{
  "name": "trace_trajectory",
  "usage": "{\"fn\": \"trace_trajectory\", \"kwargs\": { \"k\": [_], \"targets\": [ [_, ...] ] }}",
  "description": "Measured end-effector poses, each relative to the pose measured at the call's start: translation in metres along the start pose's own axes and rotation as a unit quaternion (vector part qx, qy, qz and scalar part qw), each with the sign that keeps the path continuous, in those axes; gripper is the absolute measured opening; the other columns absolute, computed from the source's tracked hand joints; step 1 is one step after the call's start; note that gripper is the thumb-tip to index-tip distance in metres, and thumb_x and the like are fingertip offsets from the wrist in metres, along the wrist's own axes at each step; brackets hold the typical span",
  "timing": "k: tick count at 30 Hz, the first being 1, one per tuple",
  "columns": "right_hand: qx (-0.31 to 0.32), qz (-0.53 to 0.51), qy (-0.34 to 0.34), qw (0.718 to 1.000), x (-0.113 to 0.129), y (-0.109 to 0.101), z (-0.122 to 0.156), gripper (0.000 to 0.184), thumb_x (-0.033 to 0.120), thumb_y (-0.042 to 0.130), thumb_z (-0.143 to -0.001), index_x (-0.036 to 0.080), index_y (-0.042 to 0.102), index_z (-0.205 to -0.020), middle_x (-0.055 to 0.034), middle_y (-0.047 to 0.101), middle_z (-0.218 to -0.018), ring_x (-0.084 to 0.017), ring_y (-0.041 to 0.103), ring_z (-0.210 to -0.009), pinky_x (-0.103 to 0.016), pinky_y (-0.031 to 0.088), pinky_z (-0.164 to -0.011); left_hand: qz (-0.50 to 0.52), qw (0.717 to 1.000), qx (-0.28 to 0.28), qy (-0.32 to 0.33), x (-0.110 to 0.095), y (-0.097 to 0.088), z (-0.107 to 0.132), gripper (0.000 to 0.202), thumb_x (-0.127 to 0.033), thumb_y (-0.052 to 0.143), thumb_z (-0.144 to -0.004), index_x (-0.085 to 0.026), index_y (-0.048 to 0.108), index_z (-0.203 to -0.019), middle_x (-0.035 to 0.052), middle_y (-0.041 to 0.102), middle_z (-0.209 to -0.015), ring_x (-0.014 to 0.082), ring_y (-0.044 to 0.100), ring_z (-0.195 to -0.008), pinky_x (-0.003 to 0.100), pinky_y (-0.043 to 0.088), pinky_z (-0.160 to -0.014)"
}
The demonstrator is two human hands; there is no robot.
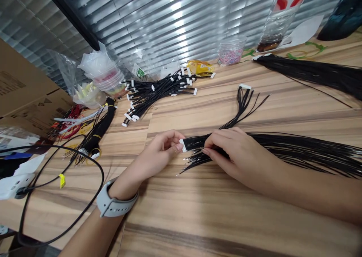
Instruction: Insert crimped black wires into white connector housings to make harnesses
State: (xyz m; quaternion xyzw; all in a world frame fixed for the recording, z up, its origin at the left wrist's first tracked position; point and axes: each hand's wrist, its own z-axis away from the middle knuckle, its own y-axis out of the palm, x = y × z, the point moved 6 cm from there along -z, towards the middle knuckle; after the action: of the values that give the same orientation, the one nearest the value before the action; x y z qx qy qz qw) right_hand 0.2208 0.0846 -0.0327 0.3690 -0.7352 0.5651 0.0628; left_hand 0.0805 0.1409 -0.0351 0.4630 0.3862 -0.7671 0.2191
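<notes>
My left hand (161, 149) pinches a small white connector (183, 145) between thumb and fingers, with black wires running from it to the right. My right hand (236, 151) is closed on those black wires (195, 143) just right of the connector, over a long loose bundle of black wires (311, 153) that lies across the wooden table (198, 211). Bare metal wire ends (189, 164) fan out below my hands. One finished harness with a white connector (244, 86) lies just beyond my right hand.
A pile of finished black harnesses with white connectors (158, 91) sits at the back centre. Another long black wire bundle (311, 72) lies back right. A jar of rubber bands (230, 51), a bottle (278, 19), plastic bags (96, 76), cardboard boxes (25, 94) and a looped black cable (56, 174) stand around.
</notes>
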Motion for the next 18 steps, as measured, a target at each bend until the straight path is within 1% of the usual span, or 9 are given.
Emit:
{"fn": "trace_trajectory", "kwargs": {
  "k": [4,10,18],
  "targets": [
    [-0.006,-0.007,0.016,1.000,-0.0039,-0.0014,0.0006,0.014,0.018,0.046,-0.086,0.018,0.057,-0.077,-0.0007,0.060,-0.075,-0.015,0.053,-0.072,-0.030,0.034,-0.070,0.010,1.000,-0.004,-0.005,-0.0002,0.0002,-0.0007,0.006,-0.021,0.056,-0.078,-0.016,0.054,-0.082,-0.0026,0.052,-0.069,0.0104,0.048,-0.065,0.022,0.036,-0.062],
    [0.006,-0.017,0.036,0.999,-0.0065,0.0001,-0.0012,0.012,0.018,0.049,-0.083,0.018,0.056,-0.073,0.0015,0.059,-0.071,-0.013,0.052,-0.067,-0.030,0.032,-0.069,0.012,1.000,-0.004,-0.009,0.0012,0.0015,0.0012,0.008,-0.022,0.057,-0.079,-0.016,0.055,-0.085,-0.0018,0.054,-0.072,0.0105,0.048,-0.067,0.022,0.037,-0.063],
    [0.006,-0.038,0.023,0.999,-0.0067,-0.0003,-0.0022,0.012,0.016,0.050,-0.082,0.019,0.059,-0.075,0.0028,0.060,-0.069,-0.012,0.052,-0.066,-0.029,0.029,-0.067,0.002,1.000,-0.003,-0.001,-0.0007,0.0025,0.0019,0.007,-0.021,0.056,-0.080,-0.017,0.055,-0.086,-0.0020,0.054,-0.071,0.0106,0.049,-0.066,0.022,0.037,-0.063]
  ]
}}
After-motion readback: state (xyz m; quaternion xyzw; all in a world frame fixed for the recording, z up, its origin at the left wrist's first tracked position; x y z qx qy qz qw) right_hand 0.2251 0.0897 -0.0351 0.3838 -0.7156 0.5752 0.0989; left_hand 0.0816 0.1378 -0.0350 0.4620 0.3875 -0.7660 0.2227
